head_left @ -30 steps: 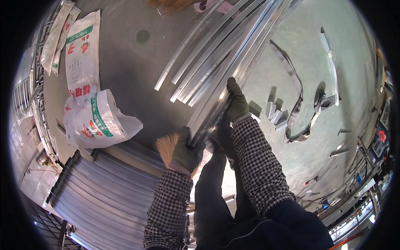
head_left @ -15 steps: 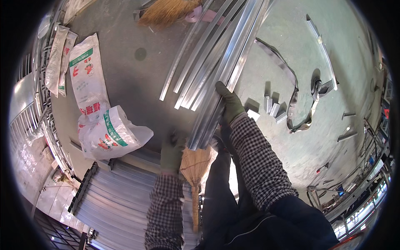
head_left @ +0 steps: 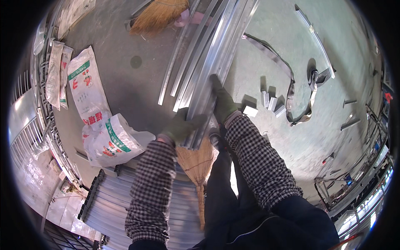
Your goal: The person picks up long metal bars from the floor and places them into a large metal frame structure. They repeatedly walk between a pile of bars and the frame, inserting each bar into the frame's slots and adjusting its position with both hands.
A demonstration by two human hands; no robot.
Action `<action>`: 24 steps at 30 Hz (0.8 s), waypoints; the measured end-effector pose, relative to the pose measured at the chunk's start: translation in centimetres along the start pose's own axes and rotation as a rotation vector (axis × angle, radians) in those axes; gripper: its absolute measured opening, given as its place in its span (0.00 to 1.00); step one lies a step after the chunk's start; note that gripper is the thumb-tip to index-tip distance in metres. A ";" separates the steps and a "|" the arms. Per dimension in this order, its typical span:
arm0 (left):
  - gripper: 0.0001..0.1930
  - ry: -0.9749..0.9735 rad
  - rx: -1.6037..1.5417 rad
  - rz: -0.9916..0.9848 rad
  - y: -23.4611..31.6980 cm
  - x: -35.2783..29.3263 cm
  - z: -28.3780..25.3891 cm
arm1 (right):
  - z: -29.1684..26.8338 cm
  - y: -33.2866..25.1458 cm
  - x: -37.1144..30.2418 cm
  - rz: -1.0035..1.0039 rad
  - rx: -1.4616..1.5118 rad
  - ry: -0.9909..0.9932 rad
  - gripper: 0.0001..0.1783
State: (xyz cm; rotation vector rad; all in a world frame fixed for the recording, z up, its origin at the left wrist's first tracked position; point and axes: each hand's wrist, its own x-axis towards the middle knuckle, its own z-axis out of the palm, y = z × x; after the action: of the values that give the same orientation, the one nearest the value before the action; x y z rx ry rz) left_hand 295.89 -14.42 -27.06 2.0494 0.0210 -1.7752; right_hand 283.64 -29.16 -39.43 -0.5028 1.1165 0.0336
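A bundle of long silvery metal profiles (head_left: 213,66) runs away from me, its near ends just in front of my legs. My left hand (head_left: 183,126), in a green work glove, grips the bundle close to those near ends, its thumb over the top. Farther up, my right hand (head_left: 224,102), gloved alike, is closed on the bundle's right side; some of its fingers are hidden beneath. Left of the bundle, several loose profiles (head_left: 167,79) lie spread on the floor. A straw broom (head_left: 195,160) stands beneath the near ends.
White printed sacks (head_left: 89,87) lie at the left. Stacked metal slats (head_left: 125,200) fill the lower left. A grey strap (head_left: 290,89), short metal offcuts (head_left: 271,102) and a lone profile (head_left: 315,39) lie on the right floor. Another broom head (head_left: 158,16) is at the top.
My left hand has come up and right from beside the bundle and taken hold near its ends. My right hand stays on the bundle. The whole view has shifted slightly.
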 end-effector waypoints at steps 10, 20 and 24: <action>0.41 -0.137 -0.127 0.151 3.7 -9.1 1.9 | 4.4 -3.5 -11.7 0.049 -0.037 0.190 0.44; 0.34 -0.084 -0.123 -0.053 -6.8 -33.8 3.9 | 2.8 -8.3 -8.2 0.010 0.526 -0.230 0.36; 0.33 0.174 0.220 0.041 -13.8 -38.7 7.8 | 2.6 -2.1 -12.1 0.199 0.648 -0.274 0.33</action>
State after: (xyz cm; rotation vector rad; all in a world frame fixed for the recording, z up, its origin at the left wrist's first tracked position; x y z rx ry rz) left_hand 277.61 5.71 4.68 2.3367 -0.1706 -1.6316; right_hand 280.97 -27.30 -27.28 0.1898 0.8419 -0.0831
